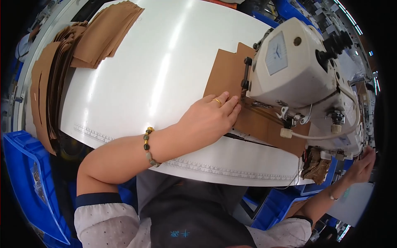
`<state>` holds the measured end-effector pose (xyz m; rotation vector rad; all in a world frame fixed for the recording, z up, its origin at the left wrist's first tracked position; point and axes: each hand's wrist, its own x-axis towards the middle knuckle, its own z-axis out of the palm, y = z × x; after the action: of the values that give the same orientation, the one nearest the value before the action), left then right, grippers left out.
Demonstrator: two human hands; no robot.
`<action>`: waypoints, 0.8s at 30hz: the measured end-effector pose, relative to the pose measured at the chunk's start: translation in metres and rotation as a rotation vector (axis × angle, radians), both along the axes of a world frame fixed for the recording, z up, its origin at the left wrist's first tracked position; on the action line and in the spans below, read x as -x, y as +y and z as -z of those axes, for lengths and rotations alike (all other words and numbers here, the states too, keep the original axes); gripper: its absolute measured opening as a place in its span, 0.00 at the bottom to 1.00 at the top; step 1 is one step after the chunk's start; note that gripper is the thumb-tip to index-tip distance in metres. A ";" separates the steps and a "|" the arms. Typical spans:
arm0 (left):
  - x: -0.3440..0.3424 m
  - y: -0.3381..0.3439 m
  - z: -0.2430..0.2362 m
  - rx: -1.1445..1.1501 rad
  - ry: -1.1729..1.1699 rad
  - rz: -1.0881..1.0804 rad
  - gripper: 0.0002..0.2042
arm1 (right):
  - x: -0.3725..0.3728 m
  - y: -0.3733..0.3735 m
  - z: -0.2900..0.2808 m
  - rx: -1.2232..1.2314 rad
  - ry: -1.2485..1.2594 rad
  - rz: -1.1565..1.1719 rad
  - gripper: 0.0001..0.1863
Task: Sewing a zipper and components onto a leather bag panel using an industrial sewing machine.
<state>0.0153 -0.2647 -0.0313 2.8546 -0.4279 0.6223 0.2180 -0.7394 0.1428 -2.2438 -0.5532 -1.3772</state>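
My left hand [215, 113] lies flat, fingers stretched out, on a brown sheet [225, 68] that looks like leather or card. A gold ring is on one finger and a beaded bracelet [147, 144] circles the wrist. Just right of the fingertips stands a white sewing machine [293, 74]; the brown sheet passes beneath its head and shows again on the near side. At the far right, my right hand [362, 167] is raised beside the end of the machine. Its fingers look extended, and I see nothing held in them. Its contact with the machine is unclear.
Stacked brown pieces [103, 37] lie at the table's far left, with a bundle of folded ones [45, 91] beside them. A ruler strip [206, 168] runs along the near edge of the white table [124, 95]. Blue bins [35, 182] stand left and below right.
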 end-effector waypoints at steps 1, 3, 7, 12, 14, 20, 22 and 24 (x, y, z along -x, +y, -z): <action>0.000 0.000 0.002 0.012 -0.004 -0.011 0.20 | -0.038 -0.042 -0.020 0.058 0.023 0.197 0.17; 0.000 -0.001 0.004 -0.004 -0.041 -0.003 0.20 | -0.111 -0.121 -0.046 0.094 0.327 0.442 0.23; 0.001 -0.002 0.007 0.006 -0.075 -0.023 0.20 | -0.161 -0.233 -0.018 -0.456 0.819 0.117 0.31; 0.000 -0.003 0.008 -0.039 -0.036 -0.008 0.20 | -0.118 -0.218 0.072 -0.945 0.595 -0.178 0.33; 0.000 -0.003 0.008 -0.033 -0.037 -0.011 0.20 | -0.099 -0.193 0.082 -0.930 0.451 -0.214 0.33; 0.000 -0.002 0.008 -0.024 -0.041 -0.011 0.19 | -0.102 -0.159 0.026 -0.859 0.537 -0.088 0.35; 0.000 -0.003 0.008 -0.006 -0.042 -0.005 0.19 | -0.113 -0.163 0.015 -0.852 0.617 0.082 0.34; 0.001 -0.003 0.009 -0.033 -0.015 0.002 0.19 | -0.119 -0.172 0.017 -0.908 0.622 0.052 0.33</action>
<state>0.0147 -0.2680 -0.0402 2.8816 -0.4471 0.6429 0.3367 -0.9117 0.1256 -1.7438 0.3049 -0.6446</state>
